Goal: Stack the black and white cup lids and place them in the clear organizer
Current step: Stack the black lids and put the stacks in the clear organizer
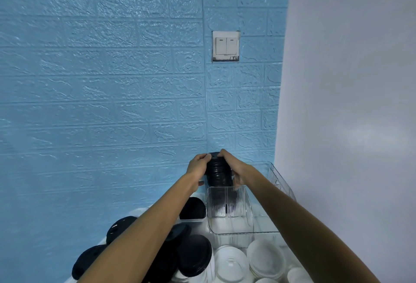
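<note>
White lids [265, 258] lie below the clear organizer [227, 204].

A single head-worn wide-angle view is given, aimed forward and slightly down at a textured blue brick-pattern wall [101, 80]; both forearms are seen close below, near the frame's bottom edge.

Two bare forearms are showing in the head view, reaching in from the near edge of the scene. No sleeve, watch, ring or band is showing on either one; both arms are uncovered all the way to where the near edge is cutting them off. The left hand [198, 165] and the right hand [234, 166] are likewise ungloved, with short nails as far as the view is allowing. Nothing more of the person is appearing.
</note>
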A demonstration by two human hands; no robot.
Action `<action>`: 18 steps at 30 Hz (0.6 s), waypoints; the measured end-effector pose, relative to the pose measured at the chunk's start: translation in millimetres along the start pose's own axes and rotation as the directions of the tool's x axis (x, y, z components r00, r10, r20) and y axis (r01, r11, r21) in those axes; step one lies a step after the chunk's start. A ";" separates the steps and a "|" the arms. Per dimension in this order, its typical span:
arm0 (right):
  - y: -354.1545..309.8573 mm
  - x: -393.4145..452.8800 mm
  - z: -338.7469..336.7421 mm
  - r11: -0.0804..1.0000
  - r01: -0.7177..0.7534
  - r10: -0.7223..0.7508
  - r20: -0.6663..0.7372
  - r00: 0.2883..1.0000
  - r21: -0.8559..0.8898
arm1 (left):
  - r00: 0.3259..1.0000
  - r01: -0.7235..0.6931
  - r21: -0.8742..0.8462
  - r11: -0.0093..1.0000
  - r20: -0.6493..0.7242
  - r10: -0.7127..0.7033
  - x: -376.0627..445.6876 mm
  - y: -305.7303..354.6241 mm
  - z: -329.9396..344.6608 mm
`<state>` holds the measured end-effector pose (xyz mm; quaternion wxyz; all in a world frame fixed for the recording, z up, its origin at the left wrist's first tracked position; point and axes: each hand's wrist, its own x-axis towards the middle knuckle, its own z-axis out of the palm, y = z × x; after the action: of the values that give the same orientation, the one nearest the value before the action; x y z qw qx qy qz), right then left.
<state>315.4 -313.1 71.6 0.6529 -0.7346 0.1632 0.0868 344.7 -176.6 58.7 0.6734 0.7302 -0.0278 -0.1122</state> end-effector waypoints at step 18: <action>4.3 15.9 5.1 0.989 0.144 -0.141 -0.072 0.987 0.030 | 0.998 -0.054 -0.140 0.989 -0.032 0.050 4.2 -3.0 2.4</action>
<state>329.1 -310.5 61.5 0.6641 -0.7353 0.1346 0.0112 348.0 -179.5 55.1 0.7262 0.6814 -0.0291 -0.0859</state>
